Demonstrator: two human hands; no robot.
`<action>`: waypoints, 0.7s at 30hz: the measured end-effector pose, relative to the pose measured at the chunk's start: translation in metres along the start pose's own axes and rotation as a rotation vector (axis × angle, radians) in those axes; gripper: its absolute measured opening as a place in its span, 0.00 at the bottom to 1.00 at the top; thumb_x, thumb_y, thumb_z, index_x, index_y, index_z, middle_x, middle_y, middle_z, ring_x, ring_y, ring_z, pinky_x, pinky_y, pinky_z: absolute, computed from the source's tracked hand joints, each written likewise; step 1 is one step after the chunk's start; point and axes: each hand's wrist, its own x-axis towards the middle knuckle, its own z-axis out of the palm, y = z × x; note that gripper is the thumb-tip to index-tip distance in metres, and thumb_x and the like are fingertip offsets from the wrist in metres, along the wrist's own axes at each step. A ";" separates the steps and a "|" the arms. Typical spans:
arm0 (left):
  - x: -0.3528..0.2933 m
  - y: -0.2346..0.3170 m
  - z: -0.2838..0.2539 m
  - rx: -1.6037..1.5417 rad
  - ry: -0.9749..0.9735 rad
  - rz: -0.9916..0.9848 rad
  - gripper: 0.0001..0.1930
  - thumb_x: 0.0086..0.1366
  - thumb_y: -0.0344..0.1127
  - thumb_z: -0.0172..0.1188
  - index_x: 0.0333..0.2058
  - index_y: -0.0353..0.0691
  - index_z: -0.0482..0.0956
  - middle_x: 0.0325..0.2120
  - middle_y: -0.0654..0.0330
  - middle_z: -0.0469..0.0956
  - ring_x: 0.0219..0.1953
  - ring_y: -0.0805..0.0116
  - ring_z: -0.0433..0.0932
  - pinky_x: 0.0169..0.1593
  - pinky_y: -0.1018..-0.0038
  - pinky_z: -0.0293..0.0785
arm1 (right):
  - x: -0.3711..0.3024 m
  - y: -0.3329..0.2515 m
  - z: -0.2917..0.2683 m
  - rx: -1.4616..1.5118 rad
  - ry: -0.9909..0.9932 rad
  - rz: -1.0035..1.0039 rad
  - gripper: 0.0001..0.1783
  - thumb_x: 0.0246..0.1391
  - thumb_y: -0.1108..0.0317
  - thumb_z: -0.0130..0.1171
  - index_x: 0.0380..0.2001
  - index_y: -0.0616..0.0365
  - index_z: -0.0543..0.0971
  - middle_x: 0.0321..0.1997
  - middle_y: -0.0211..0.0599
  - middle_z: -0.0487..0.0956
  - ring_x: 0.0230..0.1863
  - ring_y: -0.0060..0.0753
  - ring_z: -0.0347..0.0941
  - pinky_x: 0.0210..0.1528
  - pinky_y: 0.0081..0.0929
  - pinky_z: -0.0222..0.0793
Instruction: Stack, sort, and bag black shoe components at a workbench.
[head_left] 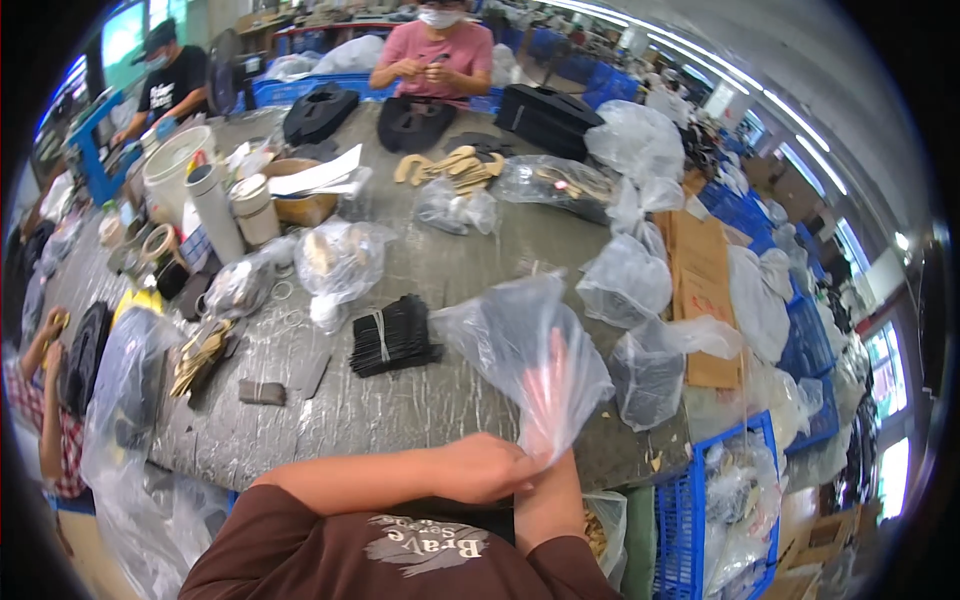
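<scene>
A clear plastic bag spreads out over the near part of the table, right of centre. My right hand is inside it, fingers stretched out and showing hazily through the film. With closed fingers, my left hand grips the bag's mouth at my right wrist. Left of the bag lies a stack of black strips tied with a pale band. A small dark grey bundle and a bundle of tan pieces are farther left.
Knotted plastic bags line the table's right side beside brown cardboard. A blue crate stands at the lower right. Tan pieces, a white bucket and canisters sit farther back. A co-worker in pink faces me across the table.
</scene>
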 end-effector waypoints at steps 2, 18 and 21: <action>-0.003 -0.004 -0.029 0.214 -0.106 -0.106 0.34 0.55 0.42 0.64 0.59 0.42 0.61 0.39 0.53 0.76 0.42 0.51 0.74 0.42 0.58 0.71 | 0.005 0.019 0.002 -0.073 0.008 -0.091 0.36 0.51 0.62 0.58 0.61 0.66 0.60 0.62 0.48 0.64 0.60 0.44 0.63 0.63 0.38 0.56; -0.109 -0.091 -0.106 -0.606 0.794 -0.845 0.41 0.46 0.37 0.69 0.59 0.33 0.63 0.45 0.54 0.75 0.45 0.62 0.76 0.47 0.70 0.72 | -0.049 0.017 -0.093 0.083 0.251 0.286 0.14 0.45 0.77 0.62 0.38 0.65 0.77 0.31 0.39 0.79 0.31 0.34 0.75 0.38 0.29 0.71; -0.115 -0.085 -0.089 -0.991 0.849 -0.733 0.36 0.47 0.43 0.68 0.55 0.34 0.67 0.44 0.55 0.76 0.43 0.64 0.77 0.46 0.68 0.75 | -0.036 0.023 -0.094 -0.383 0.755 -0.087 0.17 0.40 0.76 0.66 0.37 0.65 0.76 0.37 0.44 0.78 0.36 0.49 0.76 0.41 0.37 0.70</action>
